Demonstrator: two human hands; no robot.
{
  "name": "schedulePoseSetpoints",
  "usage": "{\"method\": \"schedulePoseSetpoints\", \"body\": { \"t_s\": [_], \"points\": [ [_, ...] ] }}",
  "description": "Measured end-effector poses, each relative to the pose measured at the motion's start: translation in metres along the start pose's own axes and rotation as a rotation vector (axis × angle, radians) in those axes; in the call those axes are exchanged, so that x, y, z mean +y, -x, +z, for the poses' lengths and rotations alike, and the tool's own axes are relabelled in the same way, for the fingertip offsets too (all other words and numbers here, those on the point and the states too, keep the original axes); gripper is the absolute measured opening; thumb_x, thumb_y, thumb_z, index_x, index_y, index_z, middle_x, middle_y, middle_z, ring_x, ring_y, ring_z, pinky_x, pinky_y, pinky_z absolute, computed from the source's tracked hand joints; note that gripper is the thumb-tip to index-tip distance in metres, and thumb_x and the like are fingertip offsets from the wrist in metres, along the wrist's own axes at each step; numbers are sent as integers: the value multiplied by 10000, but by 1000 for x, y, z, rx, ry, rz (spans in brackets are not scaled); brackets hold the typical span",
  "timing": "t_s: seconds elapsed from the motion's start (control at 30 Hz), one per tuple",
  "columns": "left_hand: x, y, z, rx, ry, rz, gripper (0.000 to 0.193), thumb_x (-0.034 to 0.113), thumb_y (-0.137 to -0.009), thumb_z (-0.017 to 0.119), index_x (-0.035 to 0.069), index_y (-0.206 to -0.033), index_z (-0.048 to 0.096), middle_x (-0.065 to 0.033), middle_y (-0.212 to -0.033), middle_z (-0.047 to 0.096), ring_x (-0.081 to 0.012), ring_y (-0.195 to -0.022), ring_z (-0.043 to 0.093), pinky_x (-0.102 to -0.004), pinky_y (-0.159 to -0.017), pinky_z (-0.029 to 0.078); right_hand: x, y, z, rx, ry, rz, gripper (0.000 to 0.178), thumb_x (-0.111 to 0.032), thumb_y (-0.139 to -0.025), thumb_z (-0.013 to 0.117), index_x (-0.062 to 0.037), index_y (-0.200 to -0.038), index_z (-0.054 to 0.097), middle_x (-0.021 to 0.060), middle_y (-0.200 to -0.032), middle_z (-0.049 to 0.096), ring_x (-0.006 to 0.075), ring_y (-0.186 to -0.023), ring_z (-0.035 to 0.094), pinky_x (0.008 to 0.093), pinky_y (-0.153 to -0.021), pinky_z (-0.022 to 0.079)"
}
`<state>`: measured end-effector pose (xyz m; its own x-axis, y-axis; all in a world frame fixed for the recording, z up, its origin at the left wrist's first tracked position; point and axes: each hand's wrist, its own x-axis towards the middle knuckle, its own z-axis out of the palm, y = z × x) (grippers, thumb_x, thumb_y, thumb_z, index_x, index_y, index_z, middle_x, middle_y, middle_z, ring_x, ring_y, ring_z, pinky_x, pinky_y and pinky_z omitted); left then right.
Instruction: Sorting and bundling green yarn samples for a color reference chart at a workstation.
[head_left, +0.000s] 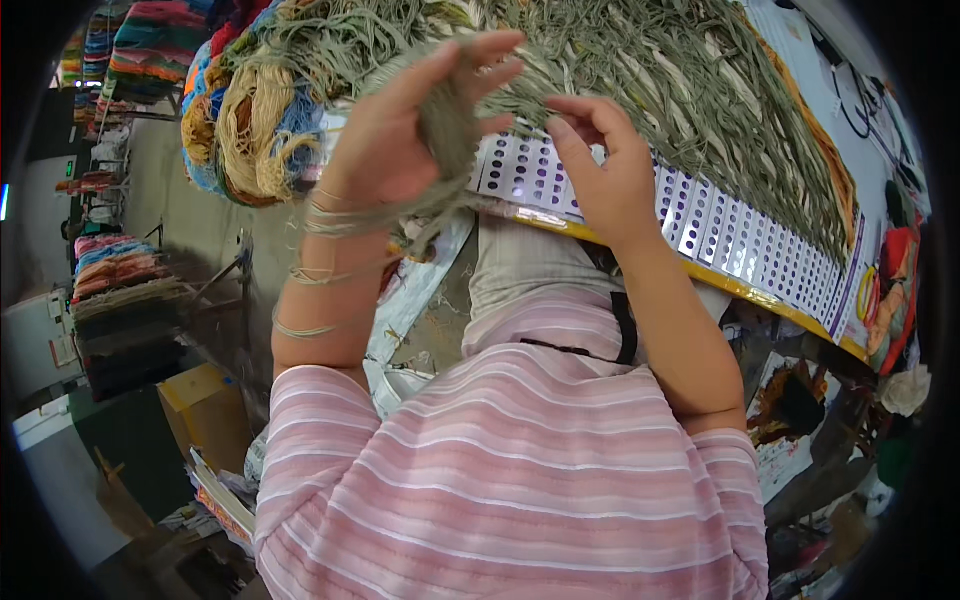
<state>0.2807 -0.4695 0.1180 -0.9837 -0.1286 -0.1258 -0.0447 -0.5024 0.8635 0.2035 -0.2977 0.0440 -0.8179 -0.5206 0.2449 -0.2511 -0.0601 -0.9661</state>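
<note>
A bundle of grey-green yarn [447, 125], smeared by motion, lies across the palm of my left hand [385, 135], held between the thumb and the raised, spread fingers. Loose strands of the same yarn loop round my left wrist and forearm. To its right, my right hand [610, 175] is closed in a pinch, thumb and forefinger close together; whatever thin thing sits between them cannot be made out. Both hands are above the near edge of a white panel [700, 222] with rows of dark round holes. Beyond it spreads a thick layer of grey-green yarn hanks [660, 75].
Cream, blue and brown yarn hanks [255, 125] are heaped at the table's left end. A yellow strip [745, 285] runs along the panel's front edge, close to my lap. Stacks of coloured yarn [115, 265] and a cardboard box [205, 410] stand at the left.
</note>
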Motion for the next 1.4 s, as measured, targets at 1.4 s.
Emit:
{"method": "schedulePoseSetpoints", "body": {
  "t_s": [1.4],
  "points": [
    [-21, 40, 12, -105, -49, 64, 645, 61, -831, 559, -101, -1392, 286, -28, -881, 564, -131, -826, 567, -277, -784, 458, -60, 23, -3, -284, -617, 330, 143, -66, -905, 555, 52, -968, 605, 89, -878, 663, 130, -816, 634, 244, -783, 497]
  ]
}}
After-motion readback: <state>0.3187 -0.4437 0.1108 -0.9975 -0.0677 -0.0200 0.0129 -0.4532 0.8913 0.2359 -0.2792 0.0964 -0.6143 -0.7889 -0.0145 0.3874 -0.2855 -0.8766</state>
